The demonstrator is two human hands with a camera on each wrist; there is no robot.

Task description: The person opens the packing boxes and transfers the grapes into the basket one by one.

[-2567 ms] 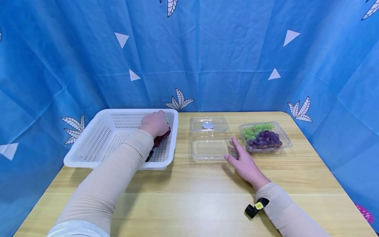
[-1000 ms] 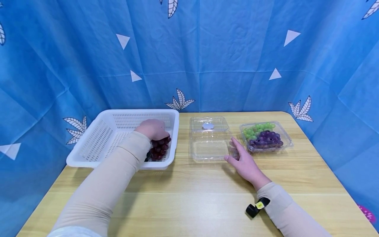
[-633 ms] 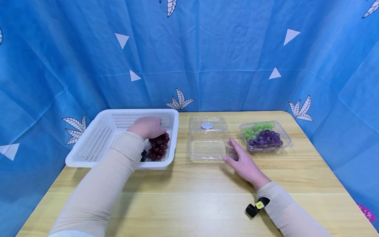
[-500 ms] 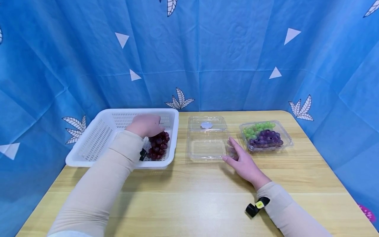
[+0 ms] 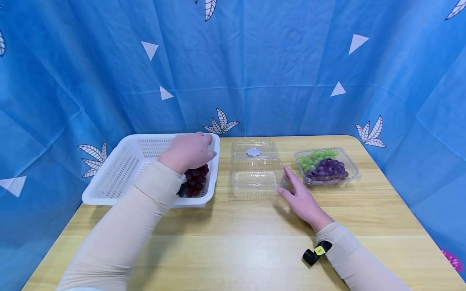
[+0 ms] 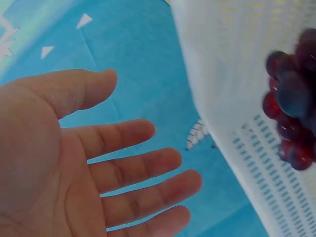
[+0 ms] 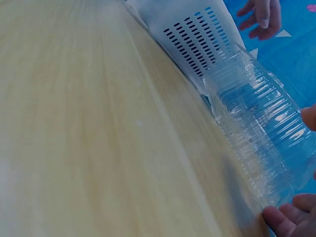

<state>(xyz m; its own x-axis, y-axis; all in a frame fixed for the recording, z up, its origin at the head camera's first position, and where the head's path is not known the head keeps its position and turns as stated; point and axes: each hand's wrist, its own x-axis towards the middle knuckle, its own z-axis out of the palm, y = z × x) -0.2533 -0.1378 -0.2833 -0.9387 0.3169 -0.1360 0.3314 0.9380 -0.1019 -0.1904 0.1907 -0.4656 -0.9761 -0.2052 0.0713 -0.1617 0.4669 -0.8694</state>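
Note:
Fingers spread and holding nothing, my left hand [image 5: 187,152] is over the right end of a white slotted plastic basket [image 5: 105,194]. A bunch of dark red grapes [image 5: 196,180] lies in that basket beneath the hand; the left wrist view shows the grapes [image 6: 296,101] apart from the fingertips [image 6: 190,183]. My right hand [image 5: 302,202], its fingers mostly straight, touches the right side of a clear plastic clamshell box [image 5: 233,178]. The lid of this box is folded back, with a white label [image 5: 253,152] on it. In the right wrist view, fingertips [image 7: 279,222] meet the box's edge.
A second clear box [image 5: 351,171] with green grapes [image 5: 316,157] and purple grapes [image 5: 327,169] stands to the right of my right hand. Everything is on a wooden table [image 5: 233,242]. A blue curtain [image 5: 284,72] hangs behind the table and along its sides.
My left hand has come off the grapes, risen toward the basket's right rim and spread its fingers. The grapes stay in the basket. My right hand and the clamshell box have shifted slightly.

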